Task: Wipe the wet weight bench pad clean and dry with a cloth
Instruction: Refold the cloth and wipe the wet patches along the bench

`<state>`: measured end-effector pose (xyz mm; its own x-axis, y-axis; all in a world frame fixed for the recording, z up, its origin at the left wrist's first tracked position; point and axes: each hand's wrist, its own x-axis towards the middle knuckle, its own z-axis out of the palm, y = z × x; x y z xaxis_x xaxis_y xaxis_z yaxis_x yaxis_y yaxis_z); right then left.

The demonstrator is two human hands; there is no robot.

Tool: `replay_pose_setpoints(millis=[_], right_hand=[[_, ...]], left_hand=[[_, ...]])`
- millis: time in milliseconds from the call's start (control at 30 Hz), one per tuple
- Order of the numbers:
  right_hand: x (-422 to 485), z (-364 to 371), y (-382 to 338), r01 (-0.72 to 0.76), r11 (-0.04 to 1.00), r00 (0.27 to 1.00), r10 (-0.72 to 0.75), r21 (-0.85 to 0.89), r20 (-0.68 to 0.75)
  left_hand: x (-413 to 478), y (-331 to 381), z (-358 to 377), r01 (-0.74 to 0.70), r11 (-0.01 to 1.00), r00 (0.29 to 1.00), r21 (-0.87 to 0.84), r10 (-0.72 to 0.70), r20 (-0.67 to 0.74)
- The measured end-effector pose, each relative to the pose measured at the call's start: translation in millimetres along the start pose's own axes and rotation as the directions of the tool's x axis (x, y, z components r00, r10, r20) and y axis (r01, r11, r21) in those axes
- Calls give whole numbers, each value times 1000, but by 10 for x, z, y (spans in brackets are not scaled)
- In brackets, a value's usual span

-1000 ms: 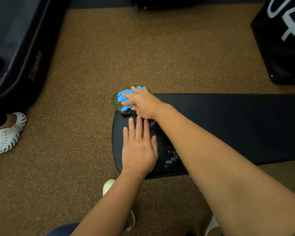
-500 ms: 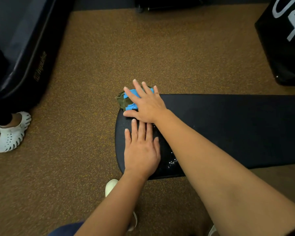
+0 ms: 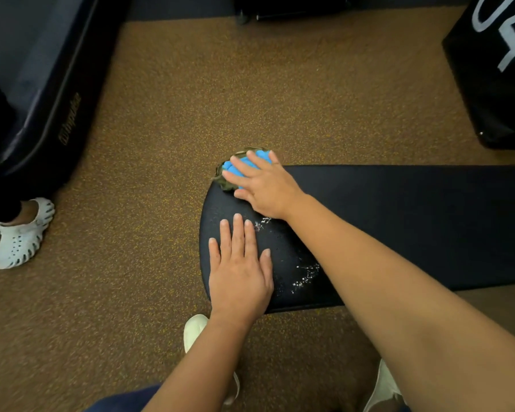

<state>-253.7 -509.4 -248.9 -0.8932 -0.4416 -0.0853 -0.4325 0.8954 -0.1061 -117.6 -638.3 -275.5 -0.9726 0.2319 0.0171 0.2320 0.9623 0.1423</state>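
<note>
Press the bunched cloth [image 3: 235, 173], centre frame at the corner of the bench pad [image 3: 414, 209], under the flat-spread right hand [image 3: 263, 187]. Brace with the flat, empty left hand [image 3: 240, 272]; sweep firmly across the droplets [image 3: 306, 278] below.

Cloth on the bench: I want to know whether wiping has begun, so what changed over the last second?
The right hand uncurled: it gripped the bunched cloth before, and now its fingers lie flat, pressing it onto the far corner of the bench pad. The cloth has hardly shifted. The left hand stays flat on the pad, and the water droplets beside it remain unwiped.
</note>
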Motion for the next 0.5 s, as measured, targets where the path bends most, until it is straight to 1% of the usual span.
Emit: replay_pose_setpoints(millis=[67,100,133,233,267,333,400,433,467,500], right_hand=[[-99,12,103,81,997,997,-81,10,5],[-115,11,165,86,996,996,-86,23,10],[-100,9,199,58,998,998,-58,31,14],[28,-12,30,-124,992,992,123,33,31],[56,-14,-73,-136,990,991,136,32,19],[17,8,-162,-52,998,999,52,25,-9],[-123,13,-29,52,998,998,-51,42,-22],[-183,6,69,65,996,998,-64,61,-24],[-222,0,159,40,996,999,-39,78,-18],[-240,-9,225,-18,995,1000,18,93,-4]], left_hand=[[-9,-5,-10,6,1000,1000,0,-6,4],[-11,-7,-17,7,1000,1000,-4,-7,7],[-10,-10,-20,7,1000,1000,-9,-7,10],[-13,-9,-10,10,1000,1000,-23,-10,22],[-14,-8,-6,11,1000,1000,-20,-11,23],[-14,-10,-7,14,1000,1000,-17,-13,24],[-13,-12,-13,15,1000,1000,-19,-14,22],[-15,-10,-17,14,1000,1000,-20,-13,25],[-14,-5,-20,13,1000,1000,-21,-12,27],[-12,-1,-20,13,1000,1000,-22,-13,27]])
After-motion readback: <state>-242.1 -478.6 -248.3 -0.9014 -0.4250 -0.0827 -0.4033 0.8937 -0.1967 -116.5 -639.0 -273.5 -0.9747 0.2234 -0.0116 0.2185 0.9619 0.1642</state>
